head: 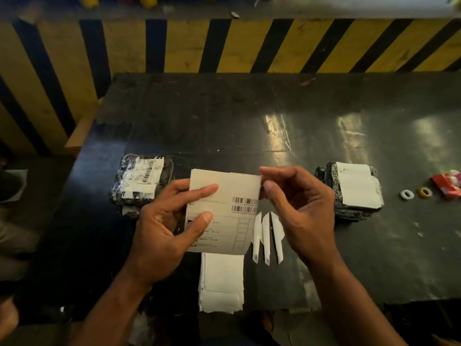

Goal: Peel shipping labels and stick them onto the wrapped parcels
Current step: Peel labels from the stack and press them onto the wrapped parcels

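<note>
A white shipping label (pixel 232 196) with two barcodes is held upright above the black table (pixel 249 126). My left hand (pixel 167 221) grips its left side, thumb and forefinger on the printed face. My right hand (pixel 296 208) pinches the label's top right corner. A black wrapped parcel (pixel 124 181) with a barcode label stuck on top lies at the left. At the right is a stack of wrapped parcels (pixel 324 178) with a plain white sheet on top. A pile of white label sheets (pixel 222 280) lies at the near edge, below the held label.
Three narrow white paper strips (pixel 267 236) lie beside the sheet pile. A white ring (pixel 407 194), a yellow ring (pixel 424 192) and a red packet (pixel 447 186) sit at the far right. A yellow-and-black striped barrier (pixel 224 46) runs behind the table.
</note>
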Tool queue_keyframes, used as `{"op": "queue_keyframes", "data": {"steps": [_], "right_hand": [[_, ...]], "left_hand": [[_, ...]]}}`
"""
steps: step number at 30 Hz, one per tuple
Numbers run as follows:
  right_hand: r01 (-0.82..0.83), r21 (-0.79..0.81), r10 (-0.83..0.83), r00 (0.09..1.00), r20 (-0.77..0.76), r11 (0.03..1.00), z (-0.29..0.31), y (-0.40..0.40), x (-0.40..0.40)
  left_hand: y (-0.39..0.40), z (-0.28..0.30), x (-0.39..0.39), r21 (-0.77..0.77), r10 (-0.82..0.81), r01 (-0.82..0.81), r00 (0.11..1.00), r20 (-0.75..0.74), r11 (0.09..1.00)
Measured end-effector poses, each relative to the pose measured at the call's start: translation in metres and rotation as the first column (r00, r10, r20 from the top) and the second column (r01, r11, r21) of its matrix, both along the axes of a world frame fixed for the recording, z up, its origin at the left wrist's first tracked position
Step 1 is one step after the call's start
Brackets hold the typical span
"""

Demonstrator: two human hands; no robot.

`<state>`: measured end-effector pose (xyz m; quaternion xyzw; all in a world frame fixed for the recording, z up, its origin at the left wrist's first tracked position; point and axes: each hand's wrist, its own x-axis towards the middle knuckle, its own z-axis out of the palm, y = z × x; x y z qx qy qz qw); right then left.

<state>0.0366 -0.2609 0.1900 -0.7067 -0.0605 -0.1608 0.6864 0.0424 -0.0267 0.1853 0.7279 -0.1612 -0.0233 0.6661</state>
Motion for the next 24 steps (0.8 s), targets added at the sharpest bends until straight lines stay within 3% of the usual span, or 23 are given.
{"op": "queue_keyframes", "data": {"steps": [13,19,22,24], "right_hand": [[0.031,-0.057,-0.03,0.999,0.015,0.998,0.008,-0.001,0.002],[-0.006,-0.005,0.006,1.0,-0.001,1.0,0.014,-0.001,-0.001],[0.002,0.026,-0.002,1.0,0.003,1.0,0.017,0.002,-0.003],[0.014,0.035,-0.014,1.0,0.006,0.999,0.017,0.005,-0.004]], "left_hand": [[0.0,0.001,-0.003,0.07,0.001,-0.003,1.0,0.022,0.998],[-0.001,-0.003,-0.001,0.047,-0.008,0.007,1.0,0.013,0.999],[-0.005,-0.005,0.002,0.083,0.043,-0.046,0.998,0.037,0.995],[-0.01,-0.005,0.003,0.192,0.122,-0.147,0.983,0.137,0.97]]}}
